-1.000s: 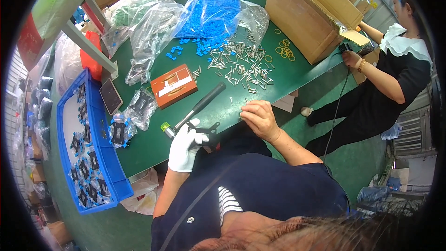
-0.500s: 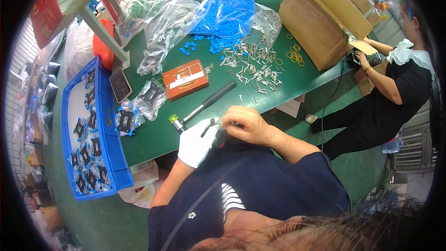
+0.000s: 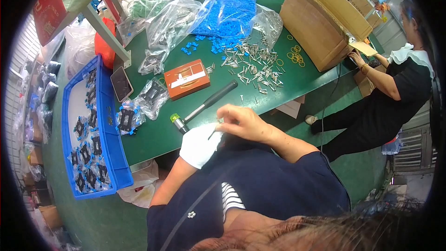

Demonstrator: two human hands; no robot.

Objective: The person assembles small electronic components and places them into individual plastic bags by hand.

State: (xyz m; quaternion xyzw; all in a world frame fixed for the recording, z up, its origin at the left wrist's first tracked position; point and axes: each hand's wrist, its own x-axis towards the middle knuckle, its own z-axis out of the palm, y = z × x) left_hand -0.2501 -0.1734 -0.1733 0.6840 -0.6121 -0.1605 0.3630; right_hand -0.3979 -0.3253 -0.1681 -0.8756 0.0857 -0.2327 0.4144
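My left hand [image 3: 201, 145], in a white glove, is closed at the table's front edge around a small dark part [image 3: 213, 134], of which only a thin sliver shows. My bare right hand [image 3: 244, 123] meets it there, thumb and index finger pinched at the glove's fingertips; what they grip is hidden. Just beyond the glove lies a mallet [image 3: 204, 107] with a black handle and a green-tipped head. Farther off, loose metal screws or pins [image 3: 258, 67] are strewn across the green table [image 3: 153, 144], beside small blue clips [image 3: 223, 44].
A blue tray [image 3: 121, 158] of bagged black parts stands left. Near it lie a phone [image 3: 121, 83], bagged parts [image 3: 153, 97] and a reddish-brown box [image 3: 186, 80]. Behind are a bag of blue pieces [image 3: 227, 11], rubber bands [image 3: 295, 56] and a carton [image 3: 316, 23]. A co-worker [image 3: 395, 83] stands right.
My left glove has turned, so the black part that stuck out now mostly disappears behind its fingers. My right hand has shifted slightly left, still pinching. Another person's hand appears at the far edge.
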